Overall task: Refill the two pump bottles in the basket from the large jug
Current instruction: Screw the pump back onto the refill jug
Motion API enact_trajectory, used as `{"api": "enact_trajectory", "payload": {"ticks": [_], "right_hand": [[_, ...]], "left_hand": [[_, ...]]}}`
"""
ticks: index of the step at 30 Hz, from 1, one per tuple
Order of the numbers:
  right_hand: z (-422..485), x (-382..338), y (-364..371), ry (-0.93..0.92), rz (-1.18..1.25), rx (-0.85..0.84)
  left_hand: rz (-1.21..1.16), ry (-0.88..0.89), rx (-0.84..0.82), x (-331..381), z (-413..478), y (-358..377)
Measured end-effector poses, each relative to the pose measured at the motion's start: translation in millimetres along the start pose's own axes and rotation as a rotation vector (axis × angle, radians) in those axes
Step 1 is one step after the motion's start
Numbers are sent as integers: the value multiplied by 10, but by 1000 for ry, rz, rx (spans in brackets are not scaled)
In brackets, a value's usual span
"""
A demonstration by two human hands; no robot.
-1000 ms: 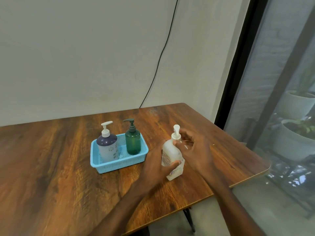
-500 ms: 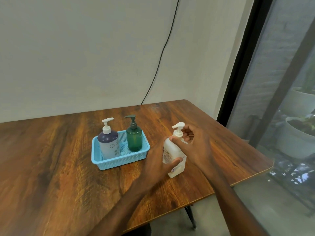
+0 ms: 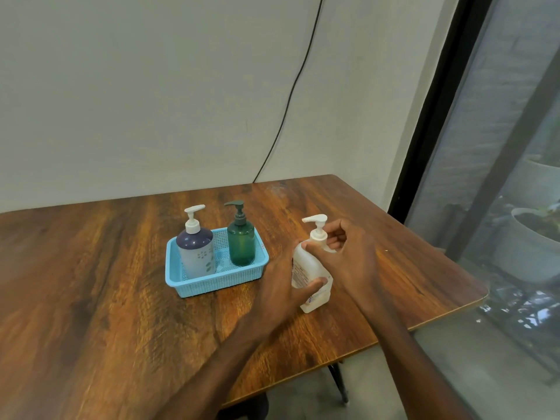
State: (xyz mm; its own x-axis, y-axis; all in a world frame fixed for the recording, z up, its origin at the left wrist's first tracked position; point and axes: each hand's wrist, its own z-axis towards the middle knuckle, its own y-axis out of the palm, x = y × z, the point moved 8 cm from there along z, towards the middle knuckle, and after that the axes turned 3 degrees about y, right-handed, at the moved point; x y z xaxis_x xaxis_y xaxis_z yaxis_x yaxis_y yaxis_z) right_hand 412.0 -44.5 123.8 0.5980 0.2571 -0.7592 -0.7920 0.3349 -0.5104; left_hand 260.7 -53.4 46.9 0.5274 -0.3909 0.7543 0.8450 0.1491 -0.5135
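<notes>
Right of centre, our left hand (image 3: 281, 284) curls its grip round the white jug (image 3: 303, 265), set back from the lower-right edge of the surface (image 3: 91, 298); our right hand (image 3: 351, 262) pinches its pump collar. Farther left, the blue basket (image 3: 218, 283) holds the purple bottle (image 3: 195, 253) and green bottle (image 3: 241, 247), well short of the far edge

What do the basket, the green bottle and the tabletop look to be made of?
Basket: light blue moulded plastic, matte, judging by its fine mesh walls and solid rim.
Green bottle: probably translucent dark green plastic, since the body lets some light through.
Table: glossy wood or wood-look laminate with bold grain and glare. I cannot tell which.
</notes>
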Motion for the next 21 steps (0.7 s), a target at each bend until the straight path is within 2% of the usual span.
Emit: {"api": "enact_trajectory", "payload": {"ticks": [3,6,9,12,15,18,21], "right_hand": [[11,16,32,6,26,-20],[-15,77,75,22,41,-117],[-99,196,136,30,-20,-219],[-191,276,141,14,11,-217],[-208,295,140,14,56,-195],[-224,307,127,32,93,-176],[-258,335,126,62,102,-157]], "left_hand": [[1,-16,8,11,0,-13],[1,-25,-27,47,-11,-48],[74,-8,-163,147,-48,-69],[267,-26,-284,268,-97,-211],[232,33,-167,468,5,-424],[29,-7,73,545,142,-491],[-44,-29,149,571,268,-336]]}}
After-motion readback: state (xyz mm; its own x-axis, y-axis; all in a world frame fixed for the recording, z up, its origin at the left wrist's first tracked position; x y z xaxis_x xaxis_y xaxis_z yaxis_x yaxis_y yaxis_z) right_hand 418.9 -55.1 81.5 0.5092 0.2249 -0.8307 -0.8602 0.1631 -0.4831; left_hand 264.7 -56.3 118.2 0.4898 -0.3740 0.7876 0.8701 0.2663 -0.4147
